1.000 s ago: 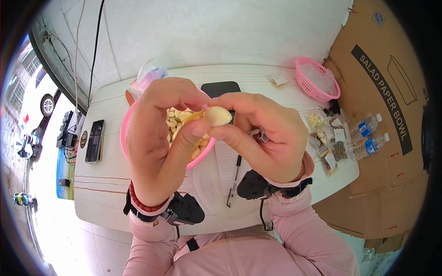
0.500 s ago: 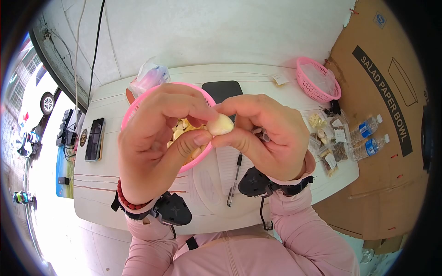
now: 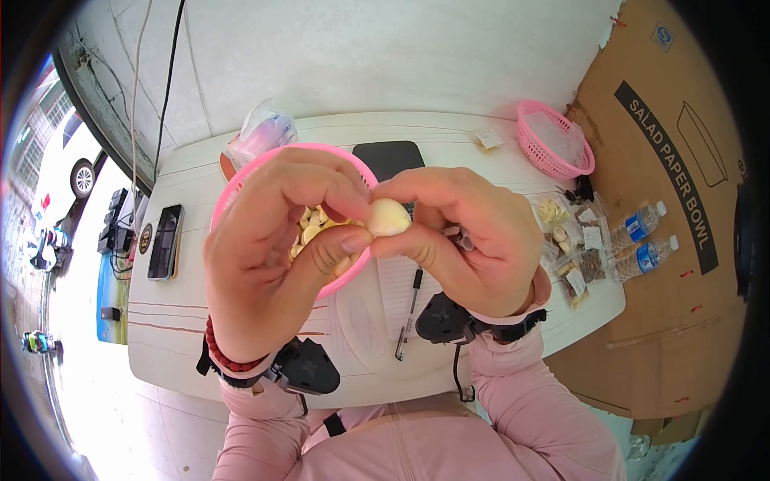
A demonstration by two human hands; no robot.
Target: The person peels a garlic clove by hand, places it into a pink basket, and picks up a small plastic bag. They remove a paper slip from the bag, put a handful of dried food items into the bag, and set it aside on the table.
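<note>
L hand (image 3: 269, 240) & R hand (image 3: 485, 236) pinch garlic clove (image 3: 390, 217) btwn them: rounded, smooth, creamy-wht; pink basket (image 3: 350, 276) under L.

Head-worn view, forward and down, close above left hand (image 3: 269, 240) and right hand (image 3: 493, 244)

We read pink basket (image 3: 353, 275) as shiny plastic. Garlic clove (image 3: 389, 216) just R of its rim: smooth, slight sheen. Tabletop (image 3: 449, 144) under basket: white, smooth, semi-gloss. Phone (image 3: 166, 240) L of basket: glossy blk glass-like face. Bag (image 3: 269, 135) behind basket: thin crinkly plastic, shiny. Blk slab (image 3: 389, 158) behind/R of basket: matt. Pen (image 3: 410, 311) R of basket, nearer us: shiny plastic. Bottles (image 3: 646, 256) far R: clear glossy plastic. Cardboard (image 3: 630, 168) farther R: brown, matt. Our sleeves (image 3: 525, 393), nearer than basket: matt pink cloth.
</note>
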